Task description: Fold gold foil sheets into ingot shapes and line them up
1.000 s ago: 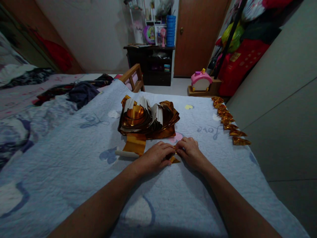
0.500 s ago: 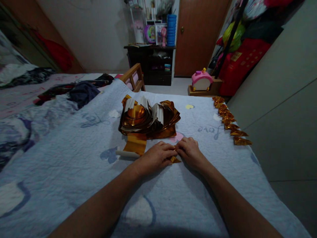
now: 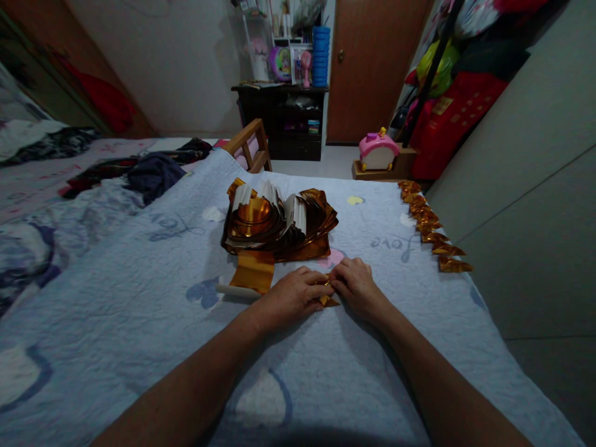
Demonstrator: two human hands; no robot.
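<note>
On the far left, dark clothes (image 3: 156, 177) lie in a soft heap. A blue cover (image 3: 162, 329) with hearts on it is spread out under the gold things. Next comes a loose gold sheet (image 3: 251, 271). Its left edge curls up and shows white. Just behind it sits a big pile of gold paper (image 3: 284, 239), bent into curvy loops with white parts showing.

Then comes the left hand (image 3: 295, 292). Its fingers are bent and nearly closed on a small gold piece (image 3: 329, 302), which lies on the cover between the two hands. One pointy end sticks out. The right hand (image 3: 356, 279) has its thumb and finger close together, pinching the top of that piece.

Farther back is a pink toy (image 3: 379, 152). On the right, folded gold pieces (image 3: 432, 238) make a row along the cover's edge.
</note>
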